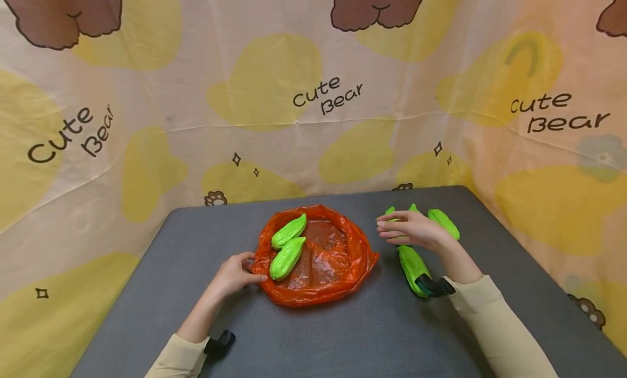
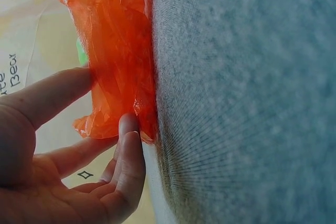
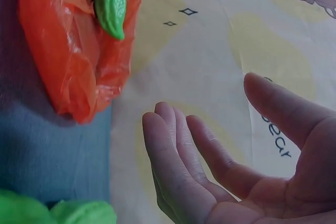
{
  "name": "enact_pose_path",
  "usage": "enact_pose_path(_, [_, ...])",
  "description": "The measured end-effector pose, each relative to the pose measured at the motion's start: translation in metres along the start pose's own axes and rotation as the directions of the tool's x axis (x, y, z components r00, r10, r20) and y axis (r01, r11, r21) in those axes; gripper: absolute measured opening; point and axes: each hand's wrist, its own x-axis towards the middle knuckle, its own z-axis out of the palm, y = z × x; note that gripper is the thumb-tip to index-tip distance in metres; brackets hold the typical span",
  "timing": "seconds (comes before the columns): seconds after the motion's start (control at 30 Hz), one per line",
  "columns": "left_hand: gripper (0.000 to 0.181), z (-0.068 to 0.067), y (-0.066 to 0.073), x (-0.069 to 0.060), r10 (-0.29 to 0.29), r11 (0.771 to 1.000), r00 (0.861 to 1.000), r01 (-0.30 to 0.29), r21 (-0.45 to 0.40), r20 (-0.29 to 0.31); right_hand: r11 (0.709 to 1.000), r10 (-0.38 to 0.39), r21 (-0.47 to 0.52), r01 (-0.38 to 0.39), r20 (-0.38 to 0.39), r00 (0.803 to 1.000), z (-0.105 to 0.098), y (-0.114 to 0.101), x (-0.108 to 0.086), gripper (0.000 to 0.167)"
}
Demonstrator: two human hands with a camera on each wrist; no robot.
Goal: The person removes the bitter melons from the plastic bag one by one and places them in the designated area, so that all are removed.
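A red-orange plastic bag (image 1: 318, 296) lies on the table with its mouth spread wide and rim rolled. Two bright green ridged gourds (image 1: 288, 258) rest inside, on its left side. My left hand (image 1: 236, 273) holds the bag's left rim, thumb and fingers apart; in the left wrist view, some fingertips (image 2: 128, 124) touch the film and others are partly hidden by it. My right hand (image 1: 413, 228) hovers right of the bag, fingers extended, with nothing in it. Beneath and around it lie several more gourds (image 1: 413, 264), some partly covered by the hand and wrist strap.
The dark grey table (image 1: 313, 340) meets a printed cloth (image 1: 274, 149) at its back and sides. One gourd (image 1: 444, 224) lies farthest right, near the table's right edge. Dark straps (image 1: 433, 286) sit at both wrists.
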Motion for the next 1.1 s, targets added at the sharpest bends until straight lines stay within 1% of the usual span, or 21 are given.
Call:
enact_pose_path(0.2, [0.064, 0.0, 0.0, -0.001, 0.002, 1.0, 1.0, -0.002, 0.008, -0.005, 1.0, 0.008, -0.027, -0.007, 0.005, 1.0, 0.01, -0.005, 0.013, 0.056])
enact_pose_path(0.37, [0.064, 0.0, 0.0, -0.002, -0.004, 1.0, 1.0, 0.004, 0.002, -0.006, 1.0, 0.007, -0.027, -0.007, 0.012, 1.0, 0.021, -0.011, 0.024, 0.055])
enact_pose_path(0.5, [0.063, 0.001, 0.0, -0.002, -0.002, 1.0, 1.0, 0.002, -0.011, -0.012, 1.0, 0.019, -0.012, -0.019, 0.0, 1.0, 0.029, -0.015, 0.031, 0.053])
enact_pose_path(0.73, [0.061, 0.001, 0.0, 0.0, -0.011, 1.0, 1.0, 0.01, -0.018, -0.021, 1.0, 0.011, -0.009, -0.01, 0.026, 1.0, 0.043, -0.021, 0.044, 0.052])
enact_pose_path(1.0, [0.061, 0.001, 0.0, 0.0, -0.022, 0.999, 0.999, 0.022, -0.024, -0.032, 1.0, 0.029, 0.006, -0.03, 0.016, 0.999, 0.061, -0.027, 0.06, 0.049])
enact_pose_path(1.1, [0.061, 0.001, 0.001, -0.001, -0.025, 0.999, 0.999, 0.023, -0.029, -0.037, 0.999, 0.032, 0.015, -0.032, 0.026, 0.999, 0.066, -0.03, 0.063, 0.049])
